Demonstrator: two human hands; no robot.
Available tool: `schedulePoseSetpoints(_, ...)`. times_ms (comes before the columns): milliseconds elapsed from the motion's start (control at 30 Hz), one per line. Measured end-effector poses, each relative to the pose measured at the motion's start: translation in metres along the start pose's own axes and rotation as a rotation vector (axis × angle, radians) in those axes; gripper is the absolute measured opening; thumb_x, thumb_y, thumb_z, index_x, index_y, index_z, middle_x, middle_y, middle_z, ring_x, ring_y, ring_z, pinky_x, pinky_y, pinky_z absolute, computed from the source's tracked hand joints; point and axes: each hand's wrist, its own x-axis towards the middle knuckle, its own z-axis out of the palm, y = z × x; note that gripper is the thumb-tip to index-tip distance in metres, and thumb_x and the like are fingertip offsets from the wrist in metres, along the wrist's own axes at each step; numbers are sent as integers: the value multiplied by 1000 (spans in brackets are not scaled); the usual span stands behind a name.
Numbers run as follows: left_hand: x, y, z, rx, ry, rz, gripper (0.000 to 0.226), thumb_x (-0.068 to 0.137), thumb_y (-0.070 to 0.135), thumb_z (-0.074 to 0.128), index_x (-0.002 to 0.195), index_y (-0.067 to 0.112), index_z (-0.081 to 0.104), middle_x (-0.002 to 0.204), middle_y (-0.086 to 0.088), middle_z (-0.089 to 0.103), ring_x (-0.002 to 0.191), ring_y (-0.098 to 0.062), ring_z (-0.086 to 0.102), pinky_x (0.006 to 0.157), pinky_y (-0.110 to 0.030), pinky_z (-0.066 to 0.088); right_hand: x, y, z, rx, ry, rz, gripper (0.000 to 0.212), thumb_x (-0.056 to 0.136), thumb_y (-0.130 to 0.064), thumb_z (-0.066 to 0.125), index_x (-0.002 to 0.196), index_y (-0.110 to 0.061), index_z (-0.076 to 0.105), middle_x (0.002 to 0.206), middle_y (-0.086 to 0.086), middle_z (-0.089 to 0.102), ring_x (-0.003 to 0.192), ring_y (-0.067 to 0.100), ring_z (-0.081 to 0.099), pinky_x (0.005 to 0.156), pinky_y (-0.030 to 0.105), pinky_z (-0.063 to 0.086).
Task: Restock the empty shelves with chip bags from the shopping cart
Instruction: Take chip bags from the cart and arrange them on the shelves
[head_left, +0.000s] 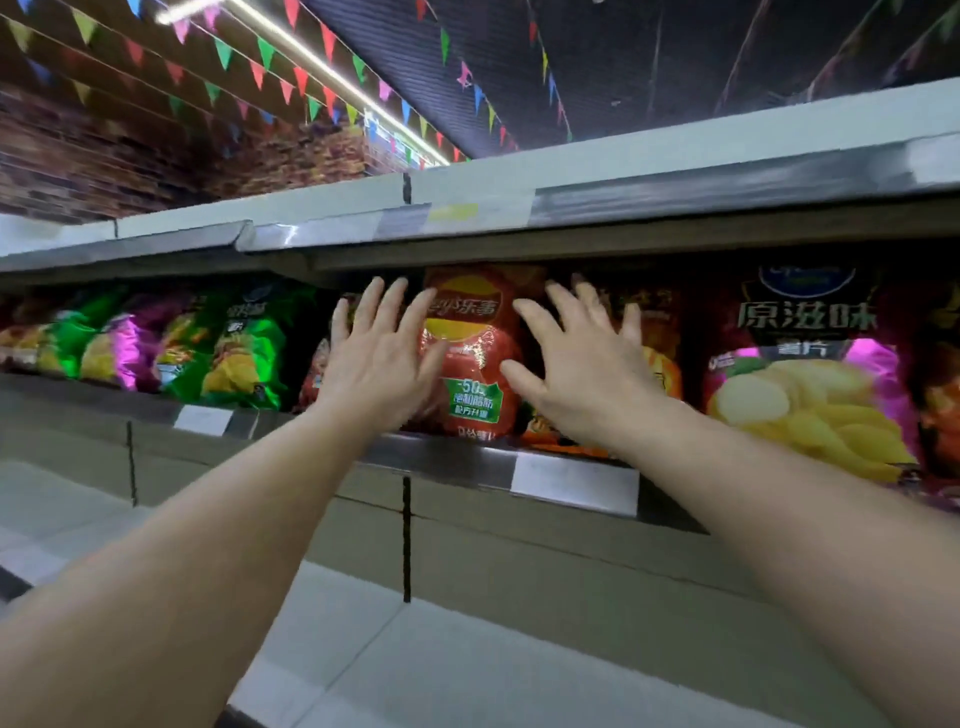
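lower shelf (467, 649): bare | left hand (382, 358), right hand (576, 371): spread flat, gripping nothing, flanking red chip bag (470, 353) | bag: upright on middle shelf (447, 460) | likely light, puffy, slippery, crushable; take both side edges

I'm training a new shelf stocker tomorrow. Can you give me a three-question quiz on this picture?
1. True or false: both hands are spread open at the red chip bag.
2. Which bags lie left of the left hand? A) green and purple B) blue C) white
3. What does the shelf below hold here?

Key: 1 true; the right hand is open too. 2 A, the green and purple bags. 3 Nothing visible.
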Motion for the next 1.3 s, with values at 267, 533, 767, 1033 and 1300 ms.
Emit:
schedulePoseSetpoints(267, 43, 14, 59, -133, 14, 267, 91, 77, 61, 1, 140, 10, 41, 145, -20, 39, 136, -34, 31, 113, -52, 9, 24, 14, 36, -261, -183, 317, 68, 90, -66, 24, 144, -25, 24, 140, 9, 43, 126, 30, 40, 99, 44, 32)
schedulePoseSetpoints(533, 41, 11, 73, -148, 93, 295, 82, 84, 59, 6, 150, 14, 22, 156, -15, 19, 145, -32, 14, 114, -53, 7, 24, 14, 47, -296, -125, 273, 82, 81, -76, 13, 147, -29, 15, 138, 9, 43, 124, 31, 40, 92, 43, 32)
schedulePoseSetpoints(767, 37, 18, 48, 101, -31, 236, 66, 96, 55, 13, 151, 19, 17, 158, -11, 14, 146, -28, 4, 115, -48, -2, 27, 14, 40, -299, -193, 254, 83, 82, -76, 15, 149, -27, 12, 144, 11, 38, 129, 33, 37, 99, 45, 31)
schedulePoseSetpoints(1033, -8, 4, 14, 3, -25, -9, 63, 98, 53, 24, 152, 25, 8, 159, -5, 9, 144, -23, 14, 113, -41, 10, 15, -20, 12, -141, -69, 31, 77, 85, -72, 15, 149, -31, 4, 158, 4, 1, 145, 27, -3, 110, 60, 4)
schedulePoseSetpoints(1300, -47, -53, 0, 76, -80, -190, 59, 98, 50, 28, 150, 26, 16, 158, -4, 16, 143, -23, 15, 114, -39, 9, 5, -73, 26, 124, -91, -241, 70, 91, -64, 21, 149, -29, 6, 159, 1, -3, 145, 21, -14, 114, 52, -5)
